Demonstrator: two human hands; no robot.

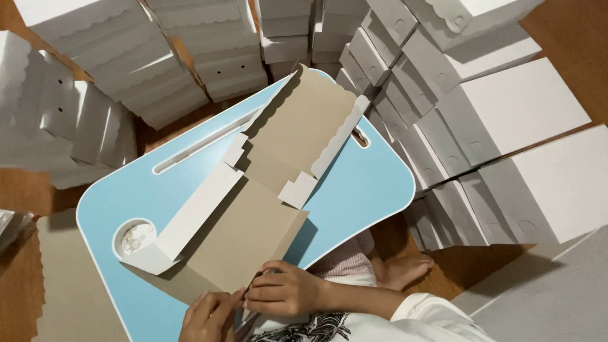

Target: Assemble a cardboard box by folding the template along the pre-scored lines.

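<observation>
**Now folding the near edge of a box blank**

Currently the step looks like creasing: a flat cardboard blank (266, 190), brown inside and white outside, lies across the light-blue table (367, 190). The right hand (285, 291) pinches its near edge, fingers curled on the board; the left hand (206, 316) presses the same edge just beside it. Next, probably, the white side flap (190, 218) needs raising (it already stands partly up). Stacks of finished white boxes (506, 126) crowd the floor, and a bare foot (402, 269) rests beneath.
</observation>
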